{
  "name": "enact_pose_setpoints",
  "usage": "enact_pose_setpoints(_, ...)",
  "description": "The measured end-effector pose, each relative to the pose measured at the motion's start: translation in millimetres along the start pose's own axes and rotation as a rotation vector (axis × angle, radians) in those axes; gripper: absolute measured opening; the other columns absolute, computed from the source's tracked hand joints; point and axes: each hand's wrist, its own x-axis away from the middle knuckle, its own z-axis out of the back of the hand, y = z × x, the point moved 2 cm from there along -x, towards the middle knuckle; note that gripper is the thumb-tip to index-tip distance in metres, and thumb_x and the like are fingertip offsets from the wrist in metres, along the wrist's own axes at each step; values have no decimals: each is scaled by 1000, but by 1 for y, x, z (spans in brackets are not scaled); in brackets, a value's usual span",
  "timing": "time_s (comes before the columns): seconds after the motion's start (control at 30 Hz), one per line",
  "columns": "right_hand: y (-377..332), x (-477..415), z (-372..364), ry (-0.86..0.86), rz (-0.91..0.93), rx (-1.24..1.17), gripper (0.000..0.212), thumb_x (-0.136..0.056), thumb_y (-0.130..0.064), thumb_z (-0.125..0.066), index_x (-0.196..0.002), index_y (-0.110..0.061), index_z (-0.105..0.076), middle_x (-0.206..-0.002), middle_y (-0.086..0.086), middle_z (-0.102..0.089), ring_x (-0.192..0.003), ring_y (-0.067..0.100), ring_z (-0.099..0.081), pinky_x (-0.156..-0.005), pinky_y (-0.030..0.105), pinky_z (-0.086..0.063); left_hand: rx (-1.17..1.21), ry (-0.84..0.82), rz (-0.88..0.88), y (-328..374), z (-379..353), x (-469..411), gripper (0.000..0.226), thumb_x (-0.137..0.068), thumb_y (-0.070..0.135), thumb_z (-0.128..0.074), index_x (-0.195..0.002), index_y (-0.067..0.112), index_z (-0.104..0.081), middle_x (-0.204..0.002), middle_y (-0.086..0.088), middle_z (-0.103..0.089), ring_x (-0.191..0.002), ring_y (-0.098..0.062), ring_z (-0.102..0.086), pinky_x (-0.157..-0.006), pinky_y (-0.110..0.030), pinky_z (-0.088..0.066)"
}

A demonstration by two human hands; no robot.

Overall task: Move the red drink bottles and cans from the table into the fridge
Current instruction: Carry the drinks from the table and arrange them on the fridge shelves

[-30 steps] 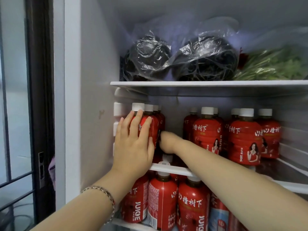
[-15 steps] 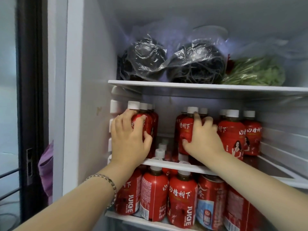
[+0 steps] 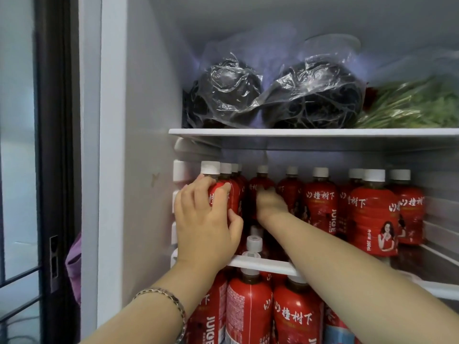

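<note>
Gripping a front bottle (image 3: 224, 194), left hand (image 3: 206, 224); right hand (image 3: 270, 203) on another.

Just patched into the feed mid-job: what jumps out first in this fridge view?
Rows of red drink bottles with white caps pack the middle shelf, with more below. The left hand grips the leftmost bottle while the right hand reaches between bottles. Dark bagged food sits on the top shelf.
</note>
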Motion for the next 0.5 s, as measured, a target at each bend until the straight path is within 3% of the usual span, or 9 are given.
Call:
enact_pose_setpoints(0.07, 3, -3, -4, -74, -43, -9, 52, -98, -15, -46, -146, -7, -27, -150, 24, -21, -132, 34, -38, -106, 38, -38, -4, 6, -8, 0, -1, -1, 40, -75, 22, -46, -104, 3, -66, -111, -21, -57, -100, -41, -56, -92, -54, -43)
enact_pose_setpoints(0.17, 8, -1, -3, -95, -36, -38, 51, -96, -17, -50, -141, 1, -35, -144, 23, -35, -128, 33, -43, -103, 34, -40, -11, 13, 0, -2, -1, -1, 40, -74, 22, -48, -104, 3, -66, -112, -22, -57, -99, -41, -55, -92, -54, -43)
enact_pose_setpoints(0.33, 12, 18, -4, -219, -5, 23, 59, -93, -15, -55, -143, 2, -30, -145, 23, -34, -126, 32, -47, -97, 31, -43, -22, 2, 9, -1, 0, 1, 40, -75, 22, -48, -106, 2, -65, -112, -23, -56, -100, -42, -54, -92, -54, -41)
enact_pose_setpoints(0.5, 2, 25, 7, -15, 72, 98, 55, -88, -5, -57, -140, -4, -37, -145, 15, -31, -125, 34, -43, -96, 38, -43, -18, -6, 13, 0, 1, 1, 41, -76, 22, -47, -106, 1, -65, -113, -24, -56, -102, -43, -54, -94, -53, -39)
